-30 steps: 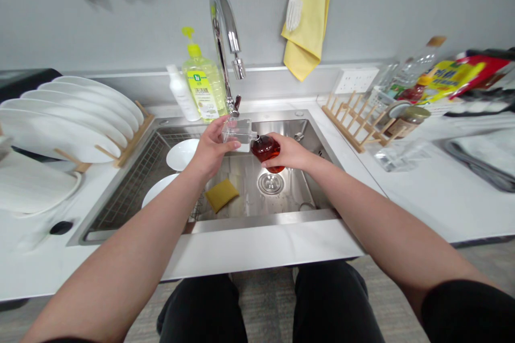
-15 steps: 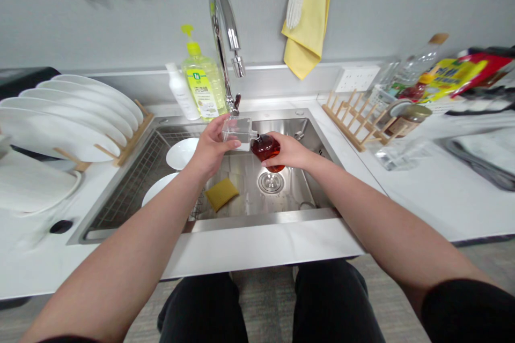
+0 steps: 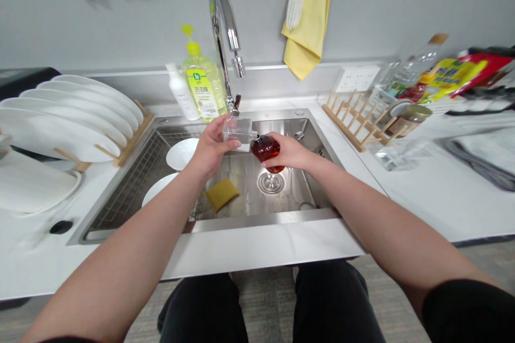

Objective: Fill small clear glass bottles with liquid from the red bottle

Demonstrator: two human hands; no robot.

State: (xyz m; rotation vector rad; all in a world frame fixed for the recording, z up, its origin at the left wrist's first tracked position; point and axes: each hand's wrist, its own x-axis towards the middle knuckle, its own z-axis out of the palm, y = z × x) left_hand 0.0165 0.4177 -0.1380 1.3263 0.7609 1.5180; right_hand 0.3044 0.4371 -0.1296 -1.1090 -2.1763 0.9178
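Countertop [image 3: 241, 249], one, white, surrounding the sink. Sink [image 3: 257, 218], one, stainless steel, with a wire rack at its left side. Plates [image 3: 52, 123], white, several, on edge in a wooden rack [image 3: 135, 138] left of the sink. Faucet [image 3: 230, 27], one, chrome, arched, behind the sink. Yellow cloth [image 3: 309, 32], one, hanging against the wall. Detergent bottle [image 3: 205, 88], one, pump-topped, just left of the faucet. Left hand [image 3: 210, 151], fingers and thumb closed around a bottle. Right hand [image 3: 288, 151], likewise curled about a second. Dark red bottle [image 3: 267, 153], one, in the right hand over the sink, tilted, neck toward the upper left. Clear bottle [image 3: 239, 131], one, in the left hand, on its side, neck toward the red one; whether the mouths touch cannot be told. Sponge [image 3: 222, 194], one, yellow, flat on the sink floor. Drain [image 3: 271, 183], one, round, metal, right of the sponge.
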